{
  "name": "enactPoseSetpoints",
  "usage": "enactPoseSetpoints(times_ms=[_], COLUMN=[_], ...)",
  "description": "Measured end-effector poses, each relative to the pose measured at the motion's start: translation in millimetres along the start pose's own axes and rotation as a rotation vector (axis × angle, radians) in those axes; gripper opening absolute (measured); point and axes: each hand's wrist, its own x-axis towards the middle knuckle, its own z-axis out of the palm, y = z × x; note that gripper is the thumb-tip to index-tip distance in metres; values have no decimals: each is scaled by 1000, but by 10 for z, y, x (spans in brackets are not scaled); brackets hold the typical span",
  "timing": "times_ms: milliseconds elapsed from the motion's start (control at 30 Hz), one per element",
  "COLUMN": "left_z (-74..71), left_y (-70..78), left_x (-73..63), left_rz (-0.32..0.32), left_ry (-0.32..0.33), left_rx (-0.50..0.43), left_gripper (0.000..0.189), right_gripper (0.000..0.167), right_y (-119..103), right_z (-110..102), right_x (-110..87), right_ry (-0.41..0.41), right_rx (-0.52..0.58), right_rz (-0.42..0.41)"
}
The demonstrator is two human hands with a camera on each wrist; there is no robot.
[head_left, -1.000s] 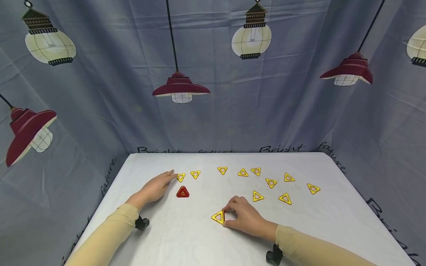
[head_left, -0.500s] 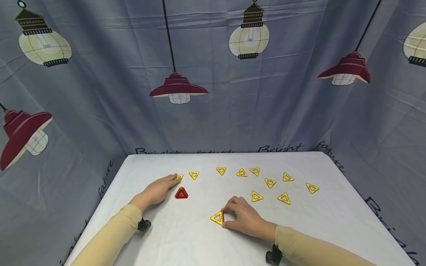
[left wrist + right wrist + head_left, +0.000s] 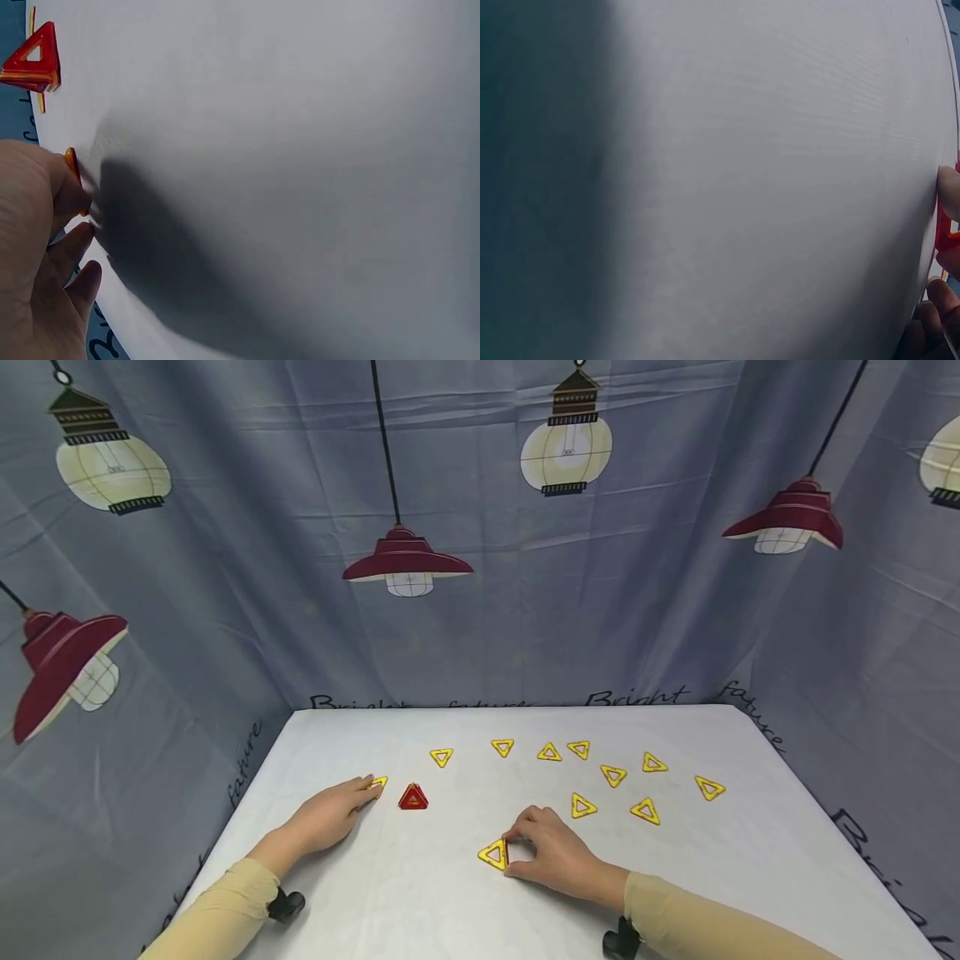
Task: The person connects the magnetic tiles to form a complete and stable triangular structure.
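My left hand (image 3: 326, 814) holds a yellow triangular magnetic tile (image 3: 381, 782) by its fingertips at the table's left side. In the left wrist view that tile (image 3: 72, 162) shows as a thin orange edge, partly behind the fingers. To its right a red triangular pyramid of tiles (image 3: 413, 798) stands on the table. My right hand (image 3: 558, 852) pinches a red triangular tile (image 3: 943, 225) between thumb and fingers, upright along the right edge of a flat yellow triangular tile (image 3: 491, 855) near the front middle.
Several yellow triangular tiles lie flat and scattered across the back and right of the white table (image 3: 420, 902), one (image 3: 442, 757) behind the pyramid and another (image 3: 709, 788) farthest right. A grey curtain (image 3: 480, 652) printed with lamps surrounds the table.
My left hand has reached the leftmost yellow tile and brought it nearer and to the left, away from the back row. The right hand has stayed in place, still pinching the red tile.
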Motion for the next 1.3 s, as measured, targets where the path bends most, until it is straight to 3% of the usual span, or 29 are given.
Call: enactPoseSetpoints(times_ms=[267,567,733,967,1300], left_z=[10,74,135,216,282], left_y=[121,420,650,954,1246], left_x=[-344,-493,-463,-321,-23], left_rz=[62,215,277,334,332], left_ry=[26,78,62,41,57], left_rx=[-34,38,37,47,70], left_gripper=[41,38,38,39,39], right_gripper=[43,43,43,43,43], right_y=[12,7,5,-10,-14], right_z=[0,-17,-21,-1,10], right_x=[-13,-28,-26,-19,-8], right_ry=[-1,6,10,19,23], right_rx=[-2,-5,-6,-8,-14], right_rz=[-1,-1,-1,3,6])
